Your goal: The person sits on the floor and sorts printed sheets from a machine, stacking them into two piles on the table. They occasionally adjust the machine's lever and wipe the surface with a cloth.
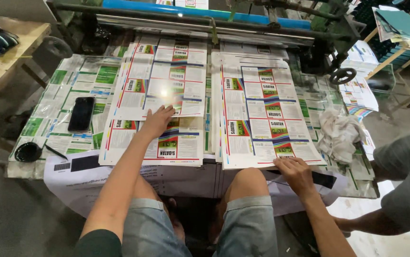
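Observation:
Two stacks of glossy printed sheets lie on the work table. My left hand [157,121] rests flat, fingers spread, on the left stack [162,90], at the lower edge of its shifted top sheet. My right hand [296,173] touches the near edge of the right stack [262,114], fingers bent at the sheet's corner. Whether it pinches the sheet I cannot tell. My knees in grey shorts show below the table edge.
A black phone [81,113] lies at the table's left, a black round lid [27,152] near the front left corner. A crumpled white rag [338,133] sits at right. A machine roller with a blue bar [205,12] runs behind. Another person's arm [381,221] reaches in at the lower right.

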